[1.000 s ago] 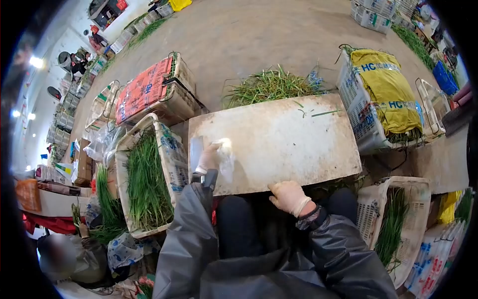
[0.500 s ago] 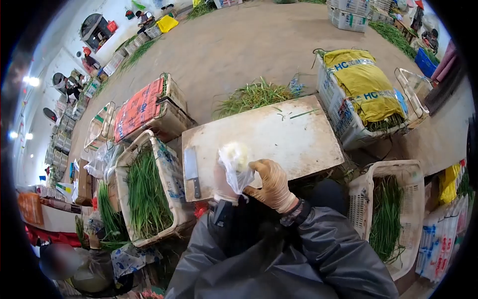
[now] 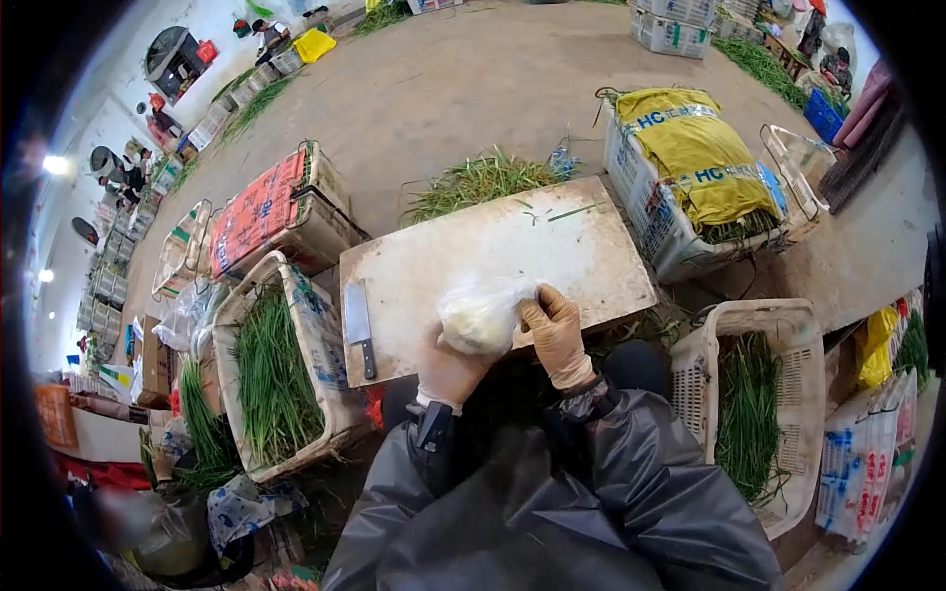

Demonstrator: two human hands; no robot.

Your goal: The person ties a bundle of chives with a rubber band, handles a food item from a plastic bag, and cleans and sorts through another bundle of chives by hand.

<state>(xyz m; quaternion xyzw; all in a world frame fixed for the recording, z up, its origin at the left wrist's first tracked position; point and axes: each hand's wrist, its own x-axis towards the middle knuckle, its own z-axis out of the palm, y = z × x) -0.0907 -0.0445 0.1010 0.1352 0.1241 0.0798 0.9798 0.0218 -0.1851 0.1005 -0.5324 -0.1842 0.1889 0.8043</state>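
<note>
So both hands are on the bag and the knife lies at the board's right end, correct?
Not quite: the head view shows the knife at the board's left end. The rest stands: left hand and right hand are both on the bag.

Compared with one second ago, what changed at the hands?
The right hand came off the near edge of the board and now pinches the plastic bag; the left hand, already holding it, moved rightward. The knife stayed on the board's left side.
</note>
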